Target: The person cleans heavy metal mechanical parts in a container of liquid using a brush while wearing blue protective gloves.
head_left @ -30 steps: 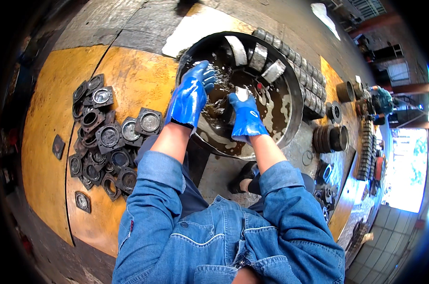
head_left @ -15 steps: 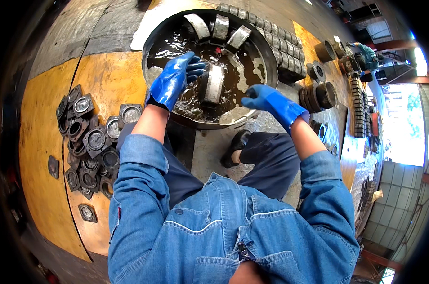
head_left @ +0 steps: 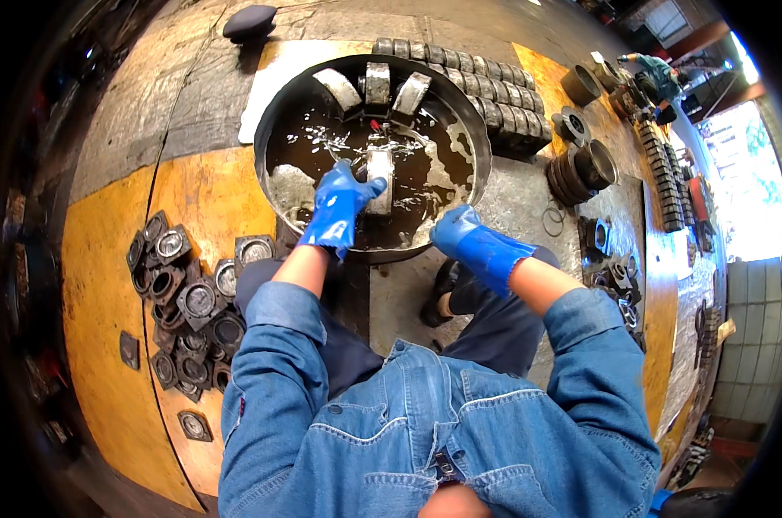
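Observation:
A round metal basin [head_left: 260, 164] of dark, murky liquid stands before me. In its middle a thick ring-shaped metal part [head_left: 380, 168] stands on edge, partly above the liquid. My left hand [head_left: 339, 203], in a blue rubber glove, is over the basin beside that part. Its fingers are spread and its thumb overlaps the part's side; whether it touches cannot be told. At the basin's near right rim is my right hand [head_left: 460, 231], gloved alike, its fingers curled closed. Anything inside them is hidden. Three similar metal parts [head_left: 377, 86] lean along the far wall, near a small red object [head_left: 375, 125].
Dark square-flanged metal parts [head_left: 197, 300] lie heaped at left on yellowish boards [head_left: 106, 345]. Rows of metal rings [head_left: 503, 116] stand behind the basin at right. Stacked cylinders [head_left: 581, 173] and more flanged parts [head_left: 611, 276] lie to the right. Another person [head_left: 659, 78] bends far right.
My left hand has come down and nearer, beside the middle metal part. The fingers of my right hand have curled further in by the rim. The whole view has shifted slightly.

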Demonstrator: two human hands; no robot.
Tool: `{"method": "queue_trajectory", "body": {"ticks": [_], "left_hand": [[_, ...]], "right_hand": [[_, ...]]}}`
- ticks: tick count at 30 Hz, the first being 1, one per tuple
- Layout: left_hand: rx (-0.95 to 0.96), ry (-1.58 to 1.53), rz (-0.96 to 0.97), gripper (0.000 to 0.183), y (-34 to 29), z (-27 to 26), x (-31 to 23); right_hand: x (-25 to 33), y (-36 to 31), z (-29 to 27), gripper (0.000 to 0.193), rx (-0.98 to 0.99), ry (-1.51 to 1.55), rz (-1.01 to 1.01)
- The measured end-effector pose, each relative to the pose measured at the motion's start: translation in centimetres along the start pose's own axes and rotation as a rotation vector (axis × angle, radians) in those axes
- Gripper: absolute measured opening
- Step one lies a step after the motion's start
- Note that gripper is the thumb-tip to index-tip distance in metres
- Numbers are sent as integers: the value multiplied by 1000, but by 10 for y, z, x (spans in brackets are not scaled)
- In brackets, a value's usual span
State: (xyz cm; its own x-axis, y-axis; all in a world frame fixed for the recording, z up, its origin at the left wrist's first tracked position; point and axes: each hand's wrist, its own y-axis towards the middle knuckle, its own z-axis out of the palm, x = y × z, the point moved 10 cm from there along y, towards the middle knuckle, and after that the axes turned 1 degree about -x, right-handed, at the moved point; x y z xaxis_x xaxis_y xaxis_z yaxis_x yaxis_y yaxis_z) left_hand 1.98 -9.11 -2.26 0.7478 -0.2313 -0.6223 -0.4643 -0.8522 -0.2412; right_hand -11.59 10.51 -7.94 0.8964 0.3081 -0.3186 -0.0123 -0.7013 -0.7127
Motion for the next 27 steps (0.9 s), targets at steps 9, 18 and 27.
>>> {"method": "queue_trajectory", "body": {"ticks": [9,18,27], "left_hand": [[-35,167,7,112,-4,47,-23],[14,107,-90,95,3,28,-14],[63,-19,-264,74,19,0,63]], "right_hand": [[-123,-73,-40,22,-397,624,450],[-144,30,40,11,-625,1919,506],[-124,82,-2,23,-480,1440,589]]}}
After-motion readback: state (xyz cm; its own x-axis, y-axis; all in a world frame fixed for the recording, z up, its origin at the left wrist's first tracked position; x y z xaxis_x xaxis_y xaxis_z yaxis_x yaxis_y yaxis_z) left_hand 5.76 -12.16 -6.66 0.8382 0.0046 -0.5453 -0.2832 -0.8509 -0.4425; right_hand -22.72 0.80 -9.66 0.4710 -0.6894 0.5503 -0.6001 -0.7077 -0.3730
